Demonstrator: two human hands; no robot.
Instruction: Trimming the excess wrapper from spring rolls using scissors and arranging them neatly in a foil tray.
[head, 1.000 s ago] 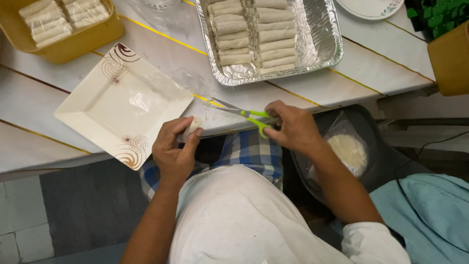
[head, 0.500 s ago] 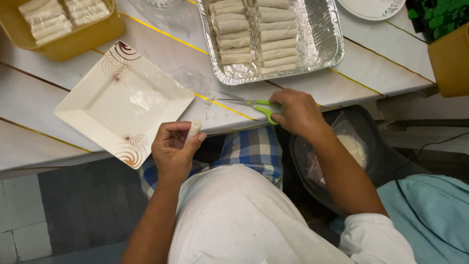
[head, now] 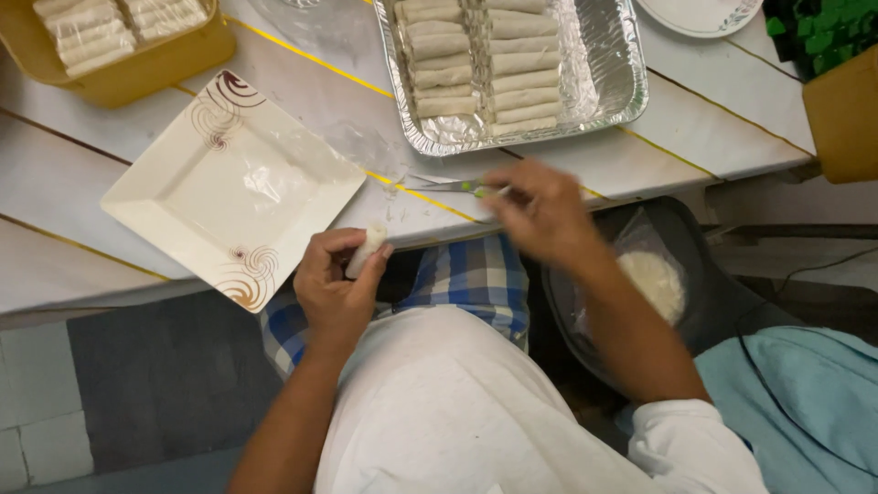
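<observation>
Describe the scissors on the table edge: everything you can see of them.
The scissors lie flat near the front edge of the white table, just below the foil tray. Their thin metal blades point left and look closed or nearly so. The handles are bright green, plastic by the look of it, and mostly hidden under the fingers of the right hand, which rests on them. That hand is blurred, so the grip itself cannot be made out.
</observation>
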